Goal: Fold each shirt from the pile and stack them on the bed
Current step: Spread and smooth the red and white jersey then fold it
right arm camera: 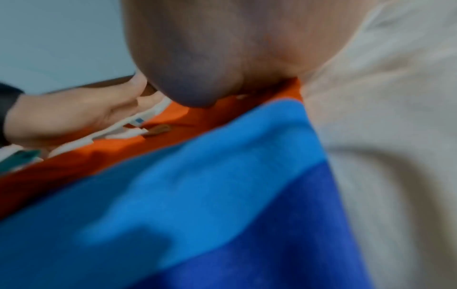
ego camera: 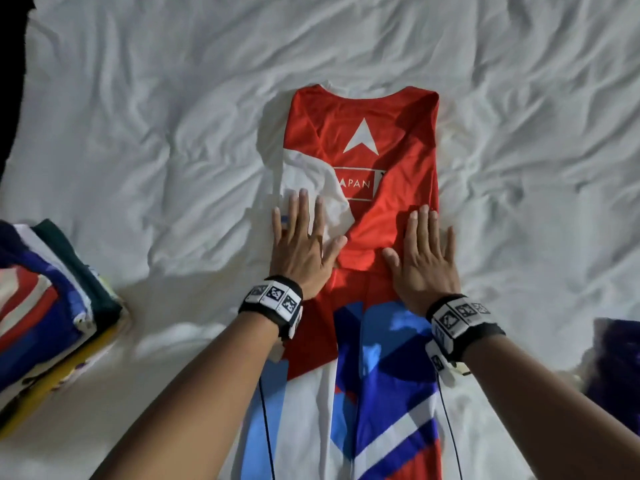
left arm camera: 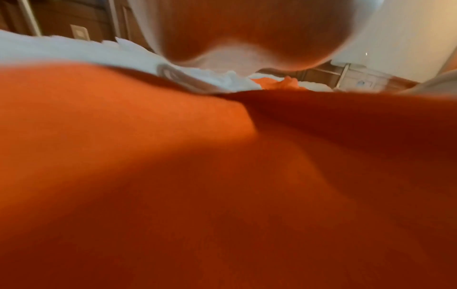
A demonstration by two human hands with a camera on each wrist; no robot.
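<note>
White, heavily wrinkled bedding covers the bed you are working on, and it fills the head view edge to edge.

Your shirt lies flat at the centre of that bedding, collar end away from you, back face up. It is red across the top, with a white arrowhead and a boxed word ending in "APAN"; toward you it runs into light blue, dark blue and white panels. Both sides are folded inward, so it forms a long narrow strip. A white sleeve is laid over the strip's left side and covers the first letter of the print.

Your left hand rests palm down with fingers straight and spread, fingertips on the white sleeve and thumb on red cloth. Your right hand also lies flat, fingers straight and close together, along the strip's right edge at about the same level. Neither hand grips any fabric. Both wrists carry black bands with square black-and-white markers, and a thin dark cable runs back along each forearm.

Both wrist views are blurred; the left shows mostly red cloth, the right shows blue panels.

A stack of folded shirts sits at your left, well apart from the strip. A dark purple garment lies at the right edge.
</note>
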